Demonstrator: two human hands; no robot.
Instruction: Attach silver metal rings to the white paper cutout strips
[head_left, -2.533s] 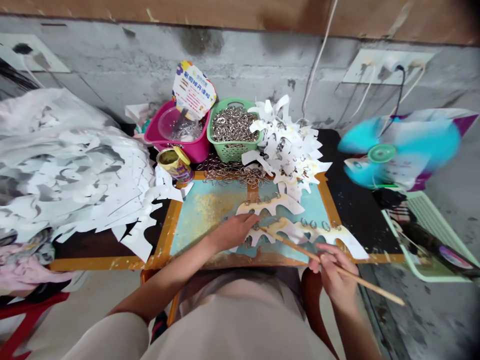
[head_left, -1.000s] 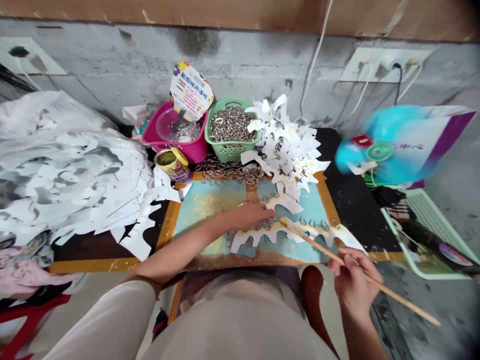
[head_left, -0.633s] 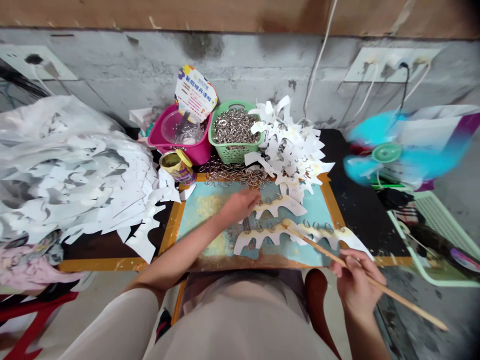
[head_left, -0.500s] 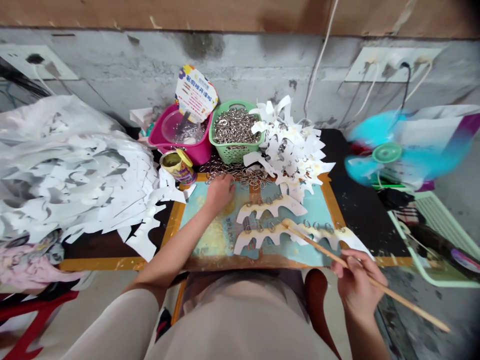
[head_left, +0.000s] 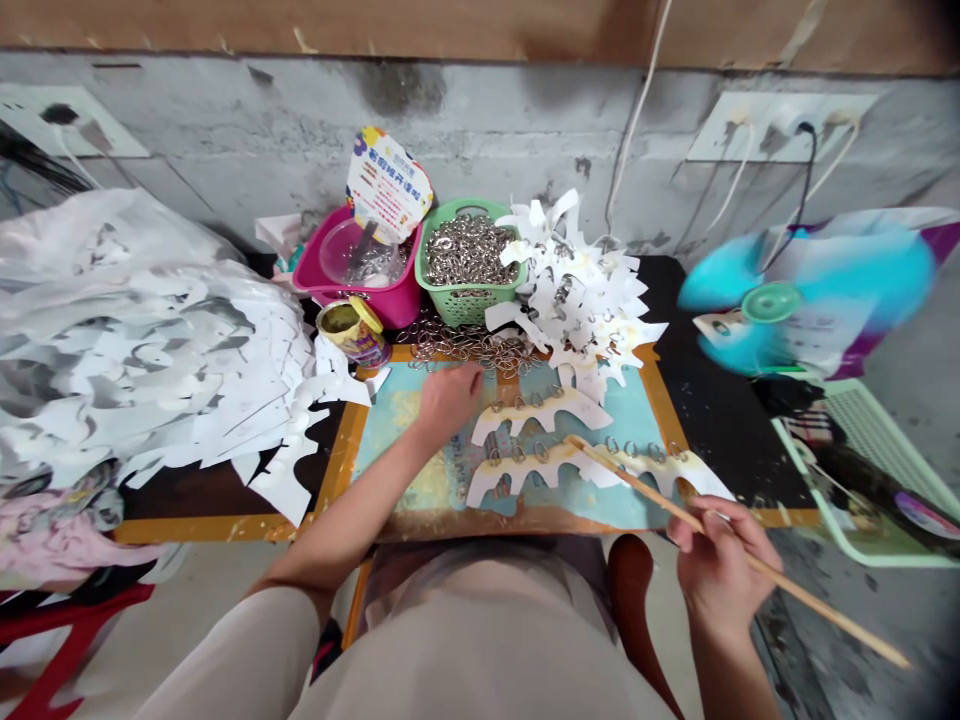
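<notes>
My left hand [head_left: 448,397] reaches over the teal work board [head_left: 397,440], fingers curled at the loose metal rings [head_left: 465,347] heaped along the board's far edge; what it pinches, if anything, is too small to see. My right hand [head_left: 718,572] grips a long wooden stick [head_left: 645,490] whose tip rests on the white wavy paper cut-outs [head_left: 540,462] lying on the board. Small metal rings sit along the cut-outs' edges. A second cut-out [head_left: 544,410] lies just behind.
A green basket of rings [head_left: 466,262], a pink tub [head_left: 352,270] and a yellow glue tin [head_left: 351,328] stand at the back. Finished cut-outs are piled beside the basket [head_left: 581,290]. A large heap of white paper [head_left: 142,340] fills the left. A blue fan [head_left: 780,305] spins at right.
My left hand left the cut-outs and moved back and left to the loose rings at the board's far edge. My right hand keeps hold of the stick, which has hardly moved.
</notes>
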